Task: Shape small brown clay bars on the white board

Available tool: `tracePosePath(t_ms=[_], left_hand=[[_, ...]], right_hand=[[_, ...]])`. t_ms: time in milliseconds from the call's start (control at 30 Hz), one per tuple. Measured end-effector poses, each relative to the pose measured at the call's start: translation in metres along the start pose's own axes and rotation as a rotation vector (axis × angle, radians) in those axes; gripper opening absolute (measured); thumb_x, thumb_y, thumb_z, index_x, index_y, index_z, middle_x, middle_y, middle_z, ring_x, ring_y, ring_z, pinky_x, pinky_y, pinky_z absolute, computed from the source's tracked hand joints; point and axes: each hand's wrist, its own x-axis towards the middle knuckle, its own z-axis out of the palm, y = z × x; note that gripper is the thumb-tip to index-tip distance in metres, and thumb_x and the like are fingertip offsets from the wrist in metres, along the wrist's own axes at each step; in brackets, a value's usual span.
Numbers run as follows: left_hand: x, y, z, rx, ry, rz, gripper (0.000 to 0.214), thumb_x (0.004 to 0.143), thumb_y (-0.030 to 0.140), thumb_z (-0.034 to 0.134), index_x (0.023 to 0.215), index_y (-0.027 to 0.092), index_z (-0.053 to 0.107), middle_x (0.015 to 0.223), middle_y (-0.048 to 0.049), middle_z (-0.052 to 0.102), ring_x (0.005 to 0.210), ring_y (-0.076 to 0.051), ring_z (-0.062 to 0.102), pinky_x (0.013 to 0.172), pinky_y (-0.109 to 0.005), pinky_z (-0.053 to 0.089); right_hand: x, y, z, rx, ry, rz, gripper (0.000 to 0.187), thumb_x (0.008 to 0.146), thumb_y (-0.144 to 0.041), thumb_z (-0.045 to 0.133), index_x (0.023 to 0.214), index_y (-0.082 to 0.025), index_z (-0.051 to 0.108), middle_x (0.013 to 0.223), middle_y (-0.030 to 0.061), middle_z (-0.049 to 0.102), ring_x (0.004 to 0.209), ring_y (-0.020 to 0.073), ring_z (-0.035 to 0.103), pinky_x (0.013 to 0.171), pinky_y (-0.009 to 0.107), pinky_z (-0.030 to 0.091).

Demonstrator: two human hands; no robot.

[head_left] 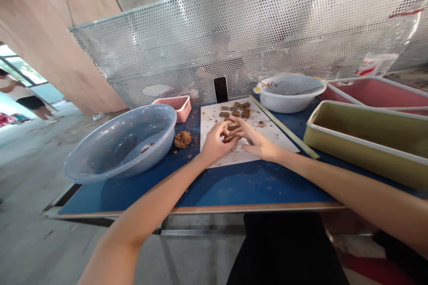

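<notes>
At a blue-topped worktable [240, 191] set against a perforated metal panel [174, 31], a person's left hand [213, 142] and right hand [256, 142] met above a flat white board [209, 120], fingers bent toward one another around a small brown clay-like piece [229, 138]. The fingertips came close together there, but overlapping fingers hid the contact, and whether either hand was clamped on the piece could not be told. Working with both hands at once probably kept so small an object steady. Further brown clay-like chunks [234, 109] lay grouped toward the board's far edge, apparently to leave the near part free for the hands. A rough brown lump [183, 139] sat on the tabletop, between the board and a wide translucent blue basin [110, 142], likely within easy reach of the left hand. A long pale-green strip [284, 128] ran along the board's right side, seemingly laid out of the way. Behind the board, a dark-screened phone [221, 89] stood upright near the panel, which presumably propped it. A round white basin [284, 103] and an olive-green rectangular trough [351, 142] stood to the right.
</notes>
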Motion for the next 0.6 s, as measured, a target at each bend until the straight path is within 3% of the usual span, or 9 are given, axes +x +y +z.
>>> tracePosePath(t_ms=[200,600], left_hand=[[0.0005,0.0035,-0.0012,0.009,-0.02,-0.027,0.046,0.091,0.035,0.083,0.133,0.022,0.069,0.078,0.0018,0.064,0.074,-0.018,0.061,0.073,-0.032,0.048],[0.0011,0.0065,-0.0014,0.061,-0.03,-0.023,0.04,0.092,0.034,0.082,0.129,0.022,0.071,0.08,0.0021,0.064,0.081,-0.018,0.063,0.079,-0.031,0.051]], right_hand=[[0.0002,-0.0024,0.0005,0.009,0.007,0.034,0.107,0.079,-0.01,0.058,0.176,-0.028,0.018,0.142,0.012,0.071,0.14,0.0364,0.063,0.123,0.069,0.044],[-0.001,-0.0048,0.0018,0.02,0.014,0.062,0.105,0.081,-0.011,0.056,0.177,-0.028,0.016,0.141,0.0114,0.071,0.132,0.0347,0.068,0.117,0.065,0.052]])
